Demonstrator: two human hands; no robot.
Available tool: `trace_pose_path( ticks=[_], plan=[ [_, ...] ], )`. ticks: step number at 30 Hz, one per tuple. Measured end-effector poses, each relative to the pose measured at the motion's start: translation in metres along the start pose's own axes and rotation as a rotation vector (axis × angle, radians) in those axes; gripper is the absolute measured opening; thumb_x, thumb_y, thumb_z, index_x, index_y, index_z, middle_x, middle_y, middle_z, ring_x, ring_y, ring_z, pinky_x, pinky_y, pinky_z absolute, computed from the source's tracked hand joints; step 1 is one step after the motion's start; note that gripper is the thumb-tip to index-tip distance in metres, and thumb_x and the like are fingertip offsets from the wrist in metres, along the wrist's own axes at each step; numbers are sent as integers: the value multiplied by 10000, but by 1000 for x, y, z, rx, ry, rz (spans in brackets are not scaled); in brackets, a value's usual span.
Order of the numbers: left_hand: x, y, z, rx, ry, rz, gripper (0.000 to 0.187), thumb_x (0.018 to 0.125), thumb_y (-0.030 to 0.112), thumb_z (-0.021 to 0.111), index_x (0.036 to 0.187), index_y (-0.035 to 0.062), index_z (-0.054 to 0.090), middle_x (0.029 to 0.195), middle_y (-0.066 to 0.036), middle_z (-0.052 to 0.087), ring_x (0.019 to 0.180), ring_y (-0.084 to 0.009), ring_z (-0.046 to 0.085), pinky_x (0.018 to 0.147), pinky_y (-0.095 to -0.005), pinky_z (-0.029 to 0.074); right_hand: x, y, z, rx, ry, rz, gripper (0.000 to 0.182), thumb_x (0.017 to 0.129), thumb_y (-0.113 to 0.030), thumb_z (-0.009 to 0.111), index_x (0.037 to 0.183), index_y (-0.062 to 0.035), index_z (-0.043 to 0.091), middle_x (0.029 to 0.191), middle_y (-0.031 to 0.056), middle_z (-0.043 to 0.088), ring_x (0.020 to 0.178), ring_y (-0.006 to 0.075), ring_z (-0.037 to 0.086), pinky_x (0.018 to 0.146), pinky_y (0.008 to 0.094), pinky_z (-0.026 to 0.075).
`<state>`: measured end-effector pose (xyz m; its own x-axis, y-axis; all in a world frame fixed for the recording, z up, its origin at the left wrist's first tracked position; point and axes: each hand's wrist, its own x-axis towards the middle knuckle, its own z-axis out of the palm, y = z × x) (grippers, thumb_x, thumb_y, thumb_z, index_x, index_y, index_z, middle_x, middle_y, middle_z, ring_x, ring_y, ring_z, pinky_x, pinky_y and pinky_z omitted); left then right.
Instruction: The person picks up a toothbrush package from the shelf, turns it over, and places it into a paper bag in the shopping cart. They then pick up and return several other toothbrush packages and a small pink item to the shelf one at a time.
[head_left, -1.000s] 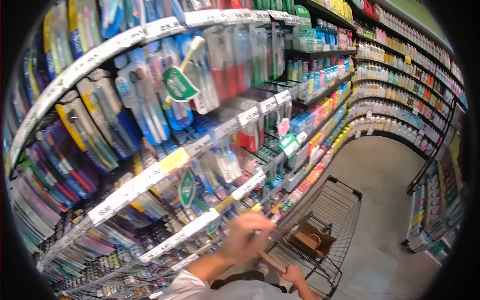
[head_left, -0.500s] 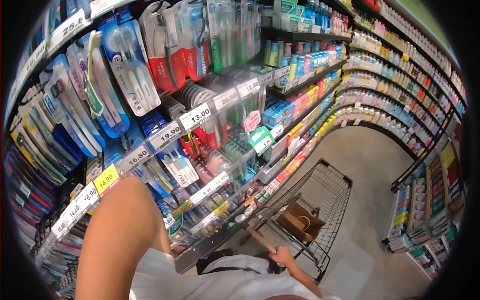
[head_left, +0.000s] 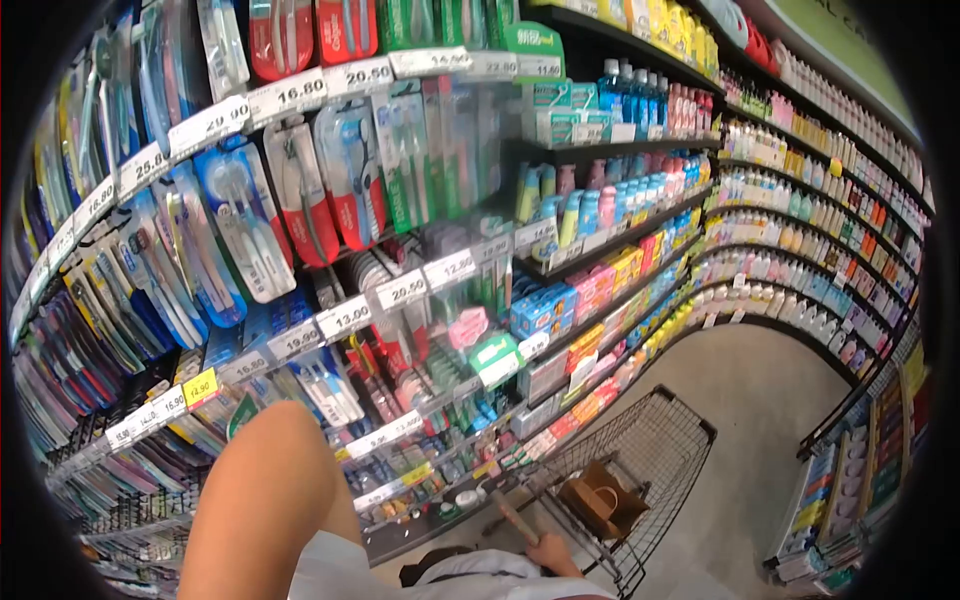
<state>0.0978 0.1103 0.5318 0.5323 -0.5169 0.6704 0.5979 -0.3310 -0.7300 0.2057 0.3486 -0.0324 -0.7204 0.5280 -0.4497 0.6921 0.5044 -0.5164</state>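
My bent left arm rises at the lower left, its elbow close in front of the lower toothbrush shelf; the left hand itself is out of view. My right hand is closed around the handle of a black wire shopping cart, down by my body. Inside the cart sits a brown bag with a looped handle. Packaged toothbrushes hang in rows before me, among them a blue twin pack and a red-bottomed pack.
Price tags line the shelf edges, one of them yellow. To the right are toothpaste boxes and blue mouthwash bottles. A curved bottle shelf closes the aisle's far end. Grey floor lies beyond the cart; another display stands right.
My view has tilted up, so the shelves sit lower in it and an upper toothbrush row shows. A loose-looking toothbrush with a green label no longer shows in front of the packs.
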Motion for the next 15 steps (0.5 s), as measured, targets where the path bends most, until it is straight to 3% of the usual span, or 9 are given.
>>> trace_pose_path(
  ticks=[4, 7, 8, 10, 12, 15],
  plan=[
    [-5, -4, 7, -26, 14, -28, 192, 890, 305, 530, 994, 159, 598, 762, -18, 566, 666, -145, 549, 649, -296, 459, 12, 5, -12, 30, 47, 39, 461, 643, -378, 620, 840, 37, 656, 794, 284, 614, 821, 404, 618, 766, 452, 484],
    [-9, -4, 12, -63, 56, -164, 181, 887, 300, 540, 993, 163, 594, 762, -15, 564, 674, -145, 550, 669, -299, 464, 23, 16, -14, -24, 106, -51, 476, 629, -399, 631, 812, 40, 657, 763, 274, 616, 785, 386, 628, 729, 438, 498],
    [-13, -2, 13, -126, 41, -289, 178, 887, 298, 544, 993, 164, 593, 762, -14, 564, 677, -145, 551, 675, -300, 466, 28, 24, -8, 11, 77, -74, 490, 676, -407, 630, 855, 48, 642, 790, 286, 610, 828, 398, 614, 725, 456, 489],
    [-24, -4, 18, -468, -185, -1035, 226, 835, 319, 624, 914, 115, 564, 829, -26, 569, 812, -150, 550, 759, -348, 452, 36, 29, -7, 32, 79, -83, 495, 685, -414, 619, 857, 49, 640, 790, 288, 609, 828, 403, 611, 723, 460, 487],
    [-46, 0, 62, -534, -23, -1166, 290, 874, 383, 536, 953, 104, 525, 820, -59, 595, 785, -190, 572, 726, -382, 476, 46, 29, -8, 48, 81, -90, 501, 694, -421, 609, 859, 50, 639, 790, 290, 607, 828, 409, 608, 721, 463, 485],
    [-10, 17, 108, -208, 365, -1292, 248, 939, 325, 411, 975, 95, 497, 766, -75, 608, 760, -217, 574, 716, -393, 494, 52, 29, -12, 45, 87, -85, 509, 707, -432, 594, 862, 52, 636, 790, 293, 605, 828, 416, 604, 718, 468, 482]
  ],
)
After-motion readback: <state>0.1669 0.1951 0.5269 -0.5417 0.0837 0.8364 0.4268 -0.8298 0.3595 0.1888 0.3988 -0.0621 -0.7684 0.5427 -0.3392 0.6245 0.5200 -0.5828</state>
